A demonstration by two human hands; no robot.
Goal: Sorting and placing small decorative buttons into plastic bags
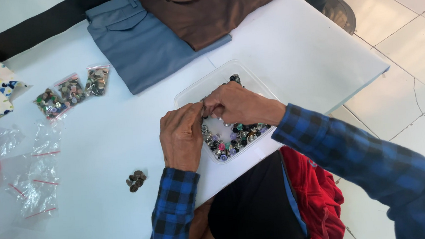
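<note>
Button (202, 102) pinched between both hands' fingertips over clear tray (190, 93).

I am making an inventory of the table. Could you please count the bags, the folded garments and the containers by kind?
Filled small bags of buttons: 3
Folded garments, one blue-grey and one brown: 2
Clear plastic tray of buttons: 1
Small pile of dark buttons: 1
Total: 7

The empty clear bags overlap, so their number cannot be told. The left hand and the right hand meet over the tray.
</note>
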